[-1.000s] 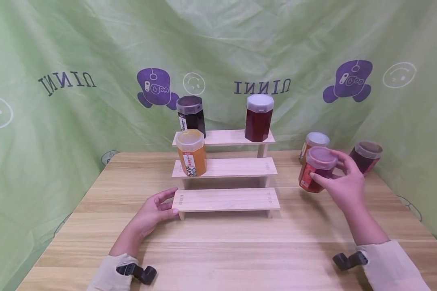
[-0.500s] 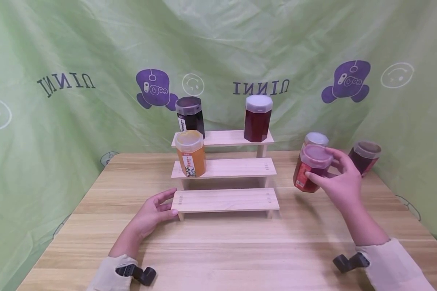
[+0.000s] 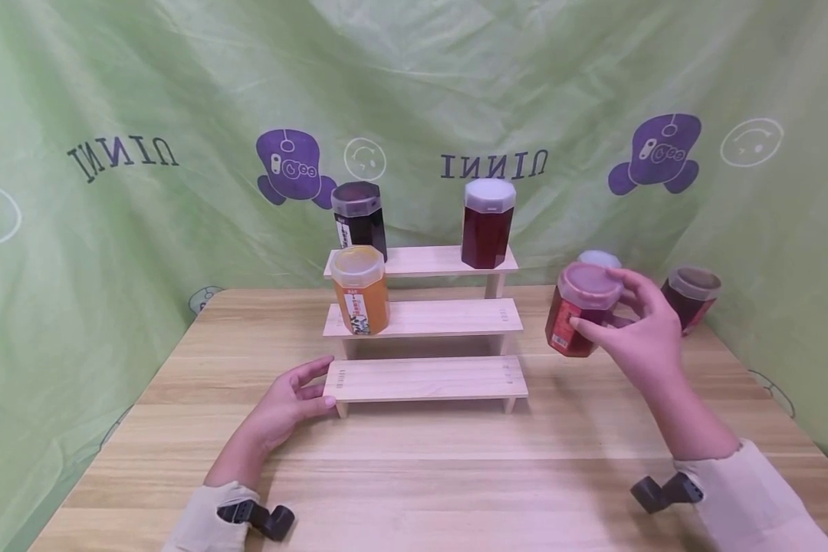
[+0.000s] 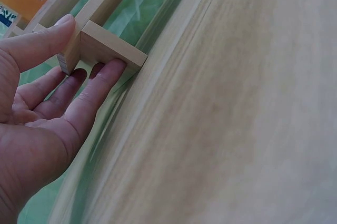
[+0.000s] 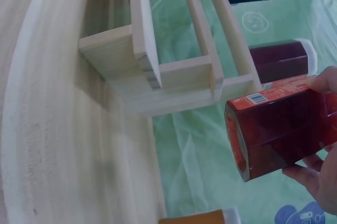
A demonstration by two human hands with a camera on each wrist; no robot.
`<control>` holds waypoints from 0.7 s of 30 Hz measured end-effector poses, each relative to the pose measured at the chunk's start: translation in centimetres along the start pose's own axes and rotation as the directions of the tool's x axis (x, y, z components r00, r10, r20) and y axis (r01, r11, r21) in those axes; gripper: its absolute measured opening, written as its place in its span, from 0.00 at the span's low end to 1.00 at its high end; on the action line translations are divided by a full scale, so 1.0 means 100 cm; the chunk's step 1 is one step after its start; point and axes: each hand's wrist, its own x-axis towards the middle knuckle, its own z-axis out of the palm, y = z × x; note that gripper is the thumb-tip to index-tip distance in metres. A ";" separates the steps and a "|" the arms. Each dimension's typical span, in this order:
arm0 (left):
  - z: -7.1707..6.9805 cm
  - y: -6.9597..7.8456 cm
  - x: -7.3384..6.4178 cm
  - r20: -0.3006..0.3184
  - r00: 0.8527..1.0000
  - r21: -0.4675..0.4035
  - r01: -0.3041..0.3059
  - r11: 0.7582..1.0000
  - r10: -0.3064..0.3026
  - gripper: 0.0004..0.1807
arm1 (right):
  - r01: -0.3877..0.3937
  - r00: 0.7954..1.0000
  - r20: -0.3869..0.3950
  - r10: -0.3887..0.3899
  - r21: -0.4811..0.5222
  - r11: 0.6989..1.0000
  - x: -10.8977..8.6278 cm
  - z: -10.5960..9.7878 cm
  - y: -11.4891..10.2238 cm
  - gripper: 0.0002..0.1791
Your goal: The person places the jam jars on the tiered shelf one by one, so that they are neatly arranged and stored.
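My right hand (image 3: 638, 331) grips a jar of dark red jam (image 3: 567, 326) with a translucent lid and red label. It is lifted off the table, right of a three-step wooden display rack (image 3: 428, 378). The right wrist view shows thumb and fingers on opposite sides of the jar (image 5: 284, 129), its base facing the rack. My left hand (image 3: 286, 402) holds the left end of the lowest step. In the left wrist view its thumb (image 4: 50, 39) lies against the step's edge and a finger reaches the end leg (image 4: 113, 50).
On the rack's top step stand a near-black jar (image 3: 367, 230) at left and a dark red jar (image 3: 487, 234) at right. An orange jar (image 3: 366, 303) occupies the middle step's left. A white-lidded jar (image 3: 599, 258), partly hidden, and a dark jar (image 3: 690, 295) stand behind my right hand.
My right hand has carried the red jar left and slightly up, so it now covers more of the white-lidded jar behind. The left hand has stayed at the rack's end.
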 end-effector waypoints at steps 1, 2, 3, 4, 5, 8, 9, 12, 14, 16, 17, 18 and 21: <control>0.000 0.000 0.000 -0.001 1.000 0.000 -0.001 1.000 0.001 0.44 | 0.003 1.000 0.003 -0.003 0.000 1.000 0.000 0.000 -0.001 0.46; 0.000 0.000 0.000 0.001 1.000 0.000 -0.003 1.000 0.003 0.45 | 0.008 1.000 0.005 -0.008 0.002 1.000 0.001 0.001 -0.003 0.46; 0.000 0.000 0.000 -0.001 1.000 -0.004 0.001 1.000 -0.001 0.45 | 0.013 1.000 0.007 -0.013 0.004 1.000 0.001 0.001 -0.004 0.46; 0.000 0.000 0.000 -0.002 1.000 -0.005 0.003 1.000 -0.003 0.45 | 0.019 1.000 0.009 -0.019 0.005 1.000 0.001 0.001 -0.006 0.46; 0.000 0.000 0.000 -0.004 1.000 -0.006 0.003 1.000 -0.003 0.45 | 0.025 1.000 0.012 -0.025 0.007 1.000 0.001 0.001 -0.007 0.46; 0.001 0.000 0.001 0.000 1.000 -0.008 0.005 1.000 -0.005 0.46 | 0.043 0.999 0.017 -0.043 0.021 0.999 0.002 0.003 -0.012 0.45; 0.001 0.001 0.001 -0.001 1.000 -0.009 0.005 1.000 -0.005 0.46 | 0.050 0.999 0.017 -0.050 0.027 0.998 0.002 0.003 -0.014 0.45; 0.001 0.001 0.000 -0.004 1.000 -0.011 0.007 1.000 -0.007 0.45 | 0.062 0.998 0.019 -0.062 0.039 0.997 0.004 0.005 -0.018 0.44; 0.000 0.001 0.000 -0.001 1.000 -0.008 0.004 1.000 -0.004 0.45 | 0.063 0.998 0.023 -0.064 0.041 0.997 0.005 0.006 -0.021 0.44; 0.000 0.001 0.000 0.001 1.000 -0.006 -0.001 1.000 0.001 0.45 | 0.059 0.998 0.028 -0.060 0.033 0.998 0.006 0.007 -0.024 0.44; 0.000 0.001 -0.001 0.003 1.000 -0.005 -0.004 1.000 0.004 0.45 | 0.055 0.998 0.032 -0.055 0.026 0.998 0.006 0.008 -0.025 0.44; 0.000 0.001 -0.001 0.007 1.000 -0.004 -0.006 1.000 0.006 0.45 | 0.052 0.998 0.037 -0.052 0.024 0.998 0.006 0.009 -0.027 0.44; 0.000 0.000 -0.002 0.013 1.000 -0.003 -0.009 1.000 0.009 0.44 | 0.044 0.998 0.053 -0.045 0.020 0.999 0.006 0.011 -0.031 0.44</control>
